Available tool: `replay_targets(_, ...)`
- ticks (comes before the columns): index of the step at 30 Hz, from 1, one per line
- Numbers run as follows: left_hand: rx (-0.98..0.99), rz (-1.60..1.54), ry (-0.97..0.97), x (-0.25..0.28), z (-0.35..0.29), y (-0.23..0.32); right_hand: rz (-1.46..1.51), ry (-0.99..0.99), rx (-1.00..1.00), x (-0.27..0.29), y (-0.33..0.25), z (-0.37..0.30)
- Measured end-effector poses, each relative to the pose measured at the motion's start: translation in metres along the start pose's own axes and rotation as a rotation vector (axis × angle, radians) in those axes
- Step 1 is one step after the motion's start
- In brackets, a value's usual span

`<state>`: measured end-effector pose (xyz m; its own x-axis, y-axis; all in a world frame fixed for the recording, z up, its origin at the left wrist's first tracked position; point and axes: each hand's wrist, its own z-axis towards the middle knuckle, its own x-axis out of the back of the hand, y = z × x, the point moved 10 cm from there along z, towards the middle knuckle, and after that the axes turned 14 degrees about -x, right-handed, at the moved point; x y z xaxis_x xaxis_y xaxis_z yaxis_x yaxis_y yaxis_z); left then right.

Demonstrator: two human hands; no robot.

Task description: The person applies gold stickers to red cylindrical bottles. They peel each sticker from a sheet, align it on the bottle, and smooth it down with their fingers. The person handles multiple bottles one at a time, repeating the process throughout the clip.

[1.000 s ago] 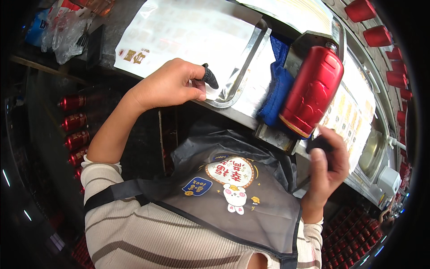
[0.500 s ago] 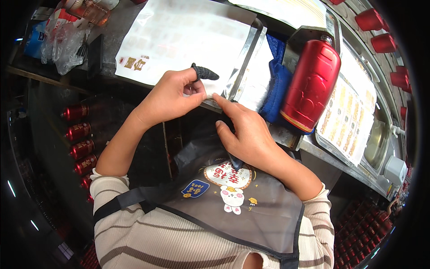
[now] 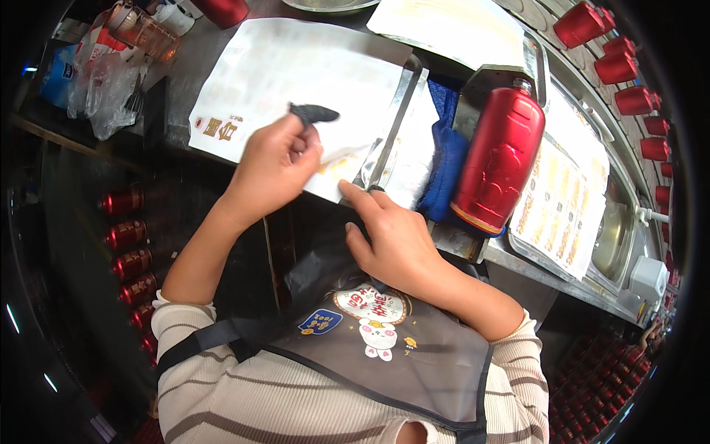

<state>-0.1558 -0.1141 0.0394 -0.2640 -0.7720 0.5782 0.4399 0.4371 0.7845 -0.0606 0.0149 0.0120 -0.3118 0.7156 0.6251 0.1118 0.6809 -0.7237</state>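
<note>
My left hand [image 3: 277, 166], a black finger cot [image 3: 314, 114] on its index finger, pinches near the front edge of a large white sheet [image 3: 296, 74]. The edge appears lifted there, and a gold-printed patch shows beneath. Gold and red print also shows at the sheet's left corner. My right hand [image 3: 392, 229] is open, its index fingertip at the sheet's front edge beside a metal strip [image 3: 396, 122], thumb apart. Its other fingers are partly hidden. To the right, a red embossed bottle [image 3: 499, 155] lies on blue cloth [image 3: 444, 159].
Printed decal sheets [image 3: 558, 200] lie on a tray at the right, by a metal sink [image 3: 615, 237]. Red bottles [image 3: 126, 233] line the lower left. Plastic bags [image 3: 107, 89] and a clear drinking bottle [image 3: 144, 33] sit at the back left.
My left hand has moved up and left, away from my right fingertip, and a gold patch now shows between them. My right hand has shifted slightly down and left in the view.
</note>
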Motion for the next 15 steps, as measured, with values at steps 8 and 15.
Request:
replay_targets(8, -0.268, 0.074, 0.452, 0.063, 0.016, 0.006, -0.075, -0.01, 0.009, -0.006, 0.002, 0.008)
replay_targets(15, -0.558, 0.233, 0.707, 0.103, 0.045, 0.019, -0.082, 0.003, 0.055, -0.005, -0.002, 0.013)
